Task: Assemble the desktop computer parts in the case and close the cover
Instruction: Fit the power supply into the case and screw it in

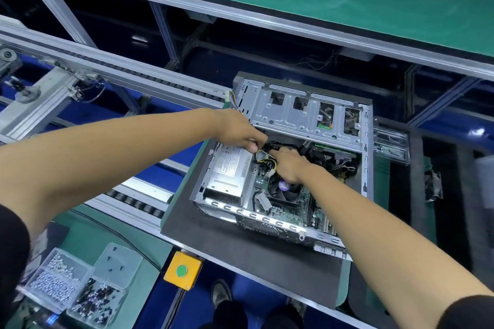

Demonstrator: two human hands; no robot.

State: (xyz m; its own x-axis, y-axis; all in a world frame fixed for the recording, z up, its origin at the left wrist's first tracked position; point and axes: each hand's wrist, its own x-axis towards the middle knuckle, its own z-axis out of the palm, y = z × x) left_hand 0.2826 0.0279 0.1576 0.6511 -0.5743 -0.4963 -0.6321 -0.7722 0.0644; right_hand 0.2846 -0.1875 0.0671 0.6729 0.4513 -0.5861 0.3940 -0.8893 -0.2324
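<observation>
Furthest to the left of the open grey metal computer case [365,163], my clear plastic compartment box of small screws [72,286] sat on the green tabletop [88,235], and nearer the case a yellow button box with a round green button [183,270] was fixed at the tabletop's edge. The case itself lay on its side on a dark grey foam mat [213,235], cover off, its inside facing up at me.

Inside the case, at its left end, was the silver boxy power supply [230,165]. My left hand [240,131] reached in just above that supply, thumb and fingers curled in a pinching grip on the bundle of yellow and black wires [263,159] that ran out beside it. My right hand [290,165] met it from the other side of the bundle, fingers bent toward the same wires close to my left fingertips; I could not tell whether that grip was actually closed on a wire or only touching. The white plastic connector [272,172] hung at the lower end of the bundle, just left of my right hand.

Under my right wrist sat the black square cooling fan with a purple centre [283,189], mounted on the green motherboard [291,212]. Across the top of the case stretched the perforated silver drive bay bracket [302,112].
</observation>
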